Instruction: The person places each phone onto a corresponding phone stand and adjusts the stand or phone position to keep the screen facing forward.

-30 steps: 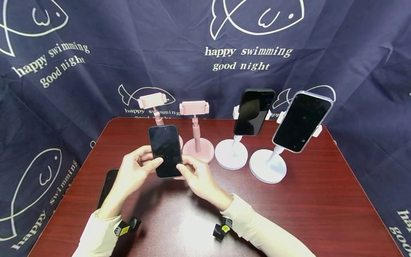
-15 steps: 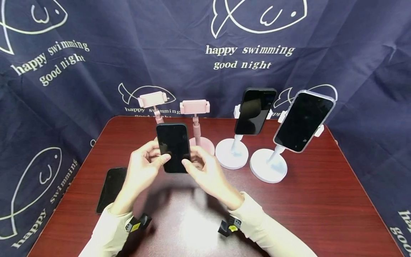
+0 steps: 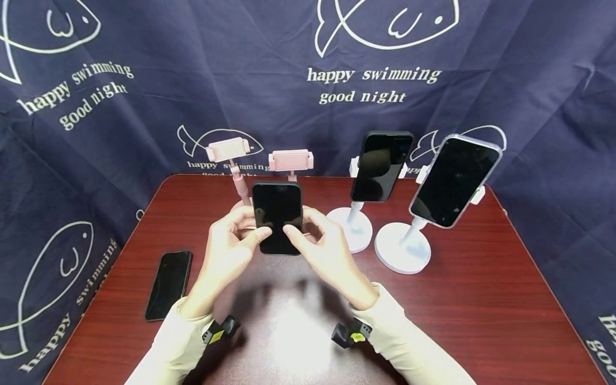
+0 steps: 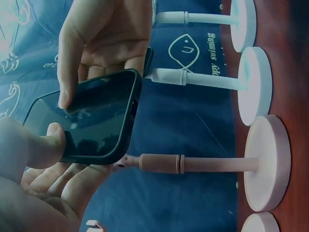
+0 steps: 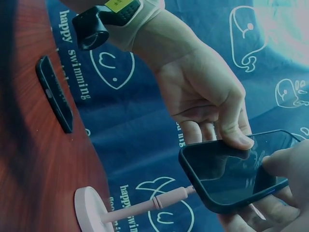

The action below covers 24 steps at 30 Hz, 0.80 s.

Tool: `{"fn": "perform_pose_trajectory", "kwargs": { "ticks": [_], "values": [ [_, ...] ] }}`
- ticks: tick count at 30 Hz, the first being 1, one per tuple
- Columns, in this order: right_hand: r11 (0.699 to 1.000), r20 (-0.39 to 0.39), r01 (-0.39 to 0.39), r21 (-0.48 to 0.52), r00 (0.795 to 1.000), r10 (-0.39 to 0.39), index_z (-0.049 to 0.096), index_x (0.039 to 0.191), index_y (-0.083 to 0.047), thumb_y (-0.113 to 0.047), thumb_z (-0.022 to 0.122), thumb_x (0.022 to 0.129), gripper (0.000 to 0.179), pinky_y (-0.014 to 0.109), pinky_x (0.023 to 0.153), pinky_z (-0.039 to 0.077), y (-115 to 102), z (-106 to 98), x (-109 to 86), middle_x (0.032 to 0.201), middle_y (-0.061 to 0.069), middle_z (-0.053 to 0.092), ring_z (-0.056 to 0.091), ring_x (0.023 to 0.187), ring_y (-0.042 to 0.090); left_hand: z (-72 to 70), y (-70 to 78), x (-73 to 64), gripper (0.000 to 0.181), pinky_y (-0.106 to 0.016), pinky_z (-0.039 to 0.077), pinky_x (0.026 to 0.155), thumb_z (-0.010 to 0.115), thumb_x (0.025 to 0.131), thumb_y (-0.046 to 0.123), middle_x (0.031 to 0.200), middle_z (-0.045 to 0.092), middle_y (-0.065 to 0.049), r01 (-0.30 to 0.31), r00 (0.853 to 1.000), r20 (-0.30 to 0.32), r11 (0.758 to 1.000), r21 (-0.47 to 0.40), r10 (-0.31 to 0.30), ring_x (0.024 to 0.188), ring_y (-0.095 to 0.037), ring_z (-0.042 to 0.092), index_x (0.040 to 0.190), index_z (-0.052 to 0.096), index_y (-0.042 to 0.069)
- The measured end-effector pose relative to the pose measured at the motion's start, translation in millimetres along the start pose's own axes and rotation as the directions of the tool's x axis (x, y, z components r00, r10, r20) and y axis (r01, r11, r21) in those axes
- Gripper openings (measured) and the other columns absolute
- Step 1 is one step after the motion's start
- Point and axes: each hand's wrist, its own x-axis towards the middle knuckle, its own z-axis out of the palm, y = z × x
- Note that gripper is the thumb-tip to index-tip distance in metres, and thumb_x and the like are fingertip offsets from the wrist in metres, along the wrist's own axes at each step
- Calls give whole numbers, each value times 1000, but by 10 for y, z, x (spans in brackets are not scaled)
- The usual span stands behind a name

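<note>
A dark smartphone (image 3: 278, 206) is held upright between both hands, its black screen towards me. My left hand (image 3: 233, 240) grips its left edge, thumb on the screen and fingers behind. On the other edge, my right hand (image 3: 324, 246) grips it the same way. In the left wrist view the phone (image 4: 96, 121) has a dark green case, and both thumbs press its glass. Behind it stands a pink phone stand (image 3: 291, 160), its base mostly hidden by the phone and right hand. Another pink phone stand (image 3: 228, 149) rises just left of it; both pink clamps hold nothing.
To the right, one white stand (image 3: 353, 230) carries a black phone (image 3: 382, 167), and a second white stand (image 3: 403, 248) carries a phone in a pale case (image 3: 454, 182). Another phone (image 3: 168, 286) lies on the red-brown table (image 3: 481, 310) beside the left forearm. A printed blue cloth (image 3: 269, 69) hangs behind.
Both hands have carried the phone to the right, from before the left pink stand to before the other pink one. The phone lying on the table at left has come fully into view.
</note>
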Motion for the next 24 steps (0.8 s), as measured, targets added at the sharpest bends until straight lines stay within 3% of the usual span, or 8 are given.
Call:
{"fn": "perform_pose_trajectory", "kwargs": {
  "ticks": [4, 9, 18, 24],
  "values": [
    [999, -27, -3, -40, 1000, 2, 74, 110, -13, -16, 76, 94, 17, 23, 70, 55, 5, -37, 13, 92, 5, 74, 68, 78, 12, 39, 53, 30, 26, -18, 54, 62, 78, 84, -7, 89, 79, -14, -33, 999, -7, 999, -11, 33, 76, -4, 73, 108, 72, 3],
    [993, -55, 61, -98, 996, -67, 76, 105, -10, -14, 77, 93, 13, 23, 66, 52, 1, -91, 32, 87, 6, 75, 64, 73, 11, 62, 108, 71, 28, -20, 55, 64, 79, 85, -4, 90, 79, -13, -38, 999, 18, 999, -28, 38, 77, -7, 73, 111, 72, 5],
    [990, -78, 115, -87, 989, -122, 75, 108, -3, -7, 75, 93, 16, 23, 68, 56, -29, -169, 54, 90, 12, 76, 70, 74, 12, 83, 194, 124, 26, -21, 56, 64, 80, 89, 7, 95, 80, -9, 0, 996, 84, 1000, -31, 3, 75, -13, 77, 114, 72, 10],
    [988, -74, 117, -96, 989, -125, 74, 108, -1, -6, 75, 93, 16, 22, 65, 55, -39, -198, 56, 88, 15, 76, 70, 70, 11, 107, 240, 142, 25, -22, 57, 67, 81, 88, 10, 93, 80, -5, -40, 997, 71, 999, -5, 41, 77, -11, 76, 113, 73, 11]
  ]
}}
